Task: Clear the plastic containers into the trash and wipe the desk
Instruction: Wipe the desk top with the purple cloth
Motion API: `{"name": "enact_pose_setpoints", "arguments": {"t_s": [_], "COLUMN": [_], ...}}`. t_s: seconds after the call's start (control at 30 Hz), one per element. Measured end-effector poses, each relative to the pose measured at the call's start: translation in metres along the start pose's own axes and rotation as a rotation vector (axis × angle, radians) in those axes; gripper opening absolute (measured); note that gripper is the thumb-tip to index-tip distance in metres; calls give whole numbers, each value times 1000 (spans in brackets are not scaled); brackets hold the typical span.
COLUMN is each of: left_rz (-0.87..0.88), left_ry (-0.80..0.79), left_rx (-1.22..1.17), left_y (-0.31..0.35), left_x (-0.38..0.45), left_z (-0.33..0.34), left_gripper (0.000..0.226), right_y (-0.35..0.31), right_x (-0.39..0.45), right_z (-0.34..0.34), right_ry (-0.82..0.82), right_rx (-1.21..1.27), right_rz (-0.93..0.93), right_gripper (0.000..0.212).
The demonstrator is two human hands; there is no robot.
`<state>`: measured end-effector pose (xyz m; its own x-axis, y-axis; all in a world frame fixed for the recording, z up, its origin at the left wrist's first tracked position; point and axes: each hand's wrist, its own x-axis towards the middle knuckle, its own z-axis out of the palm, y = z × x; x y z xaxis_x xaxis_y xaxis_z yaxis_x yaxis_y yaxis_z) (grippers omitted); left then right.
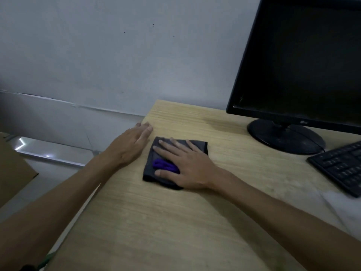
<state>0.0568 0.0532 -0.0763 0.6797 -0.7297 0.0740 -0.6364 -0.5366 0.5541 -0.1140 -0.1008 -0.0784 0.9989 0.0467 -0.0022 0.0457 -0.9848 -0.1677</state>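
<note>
A folded dark cloth [175, 153] with a purple patch is pressed flat onto the wooden desk [195, 222] by the right hand [185, 167], fingers spread wide. The left hand [130, 143], fingers straight and together, is rested at the desk's left edge, beside a black monitor [298, 61] and keyboard [340, 167].
</note>
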Motion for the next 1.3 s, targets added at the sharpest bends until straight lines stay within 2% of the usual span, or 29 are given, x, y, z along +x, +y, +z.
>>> {"name": "enact_pose_setpoints", "arguments": {"t_s": [0.07, 0.13, 0.27, 0.37, 0.43, 0.5, 0.6, 0.73, 0.93, 1.2, 1.3], "left_rz": [31, 69, 198, 257, 254, 239, 179, 190, 182, 462, 445], "left_ry": [-53, -76, -28, 20, 6, -129, -313, -287, -282, -340, -309], "left_rx": [114, 129, 87, 48, 43, 81, 357, 464, 518, 541, 545], "left_y": [4, 13, 44, 75, 94, 114, 131, 151, 174, 177, 175], "left_x": [-9, -18, -19, -6, 6, 18, 33, 69, 98, 27, 20], "left_z": [3, 6, 7, 9, 22, 47, 83, 103, 118, 125, 127], "left_gripper": [62, 57, 49, 47, 49, 56, 66, 69, 72, 68, 69], "right_y": [2, 17, 56, 58, 54, 60, 72, 107, 154, 171, 177], "right_x": [-23, -30, -8, -5, -26, -59, -104, -141, -168, -181, -178], "right_z": [-3, -8, -20, -27, -33, -40, -51, -56, -59, -56, -57], "right_ry": [-24, -42, -16, -11, 74, 174, 193, 122, 185, 193, 167], "right_rx": [0, 13, 14, 122, 226, 215, 140, 57, 15, -30, -33], "right_rz": [-52, -35, 224, 282, 259, 250, 347, 532, 680, 674, 692], "right_gripper": [78, 81, 89, 95, 87, 71, 62, 54, 53, 51, 54]}}
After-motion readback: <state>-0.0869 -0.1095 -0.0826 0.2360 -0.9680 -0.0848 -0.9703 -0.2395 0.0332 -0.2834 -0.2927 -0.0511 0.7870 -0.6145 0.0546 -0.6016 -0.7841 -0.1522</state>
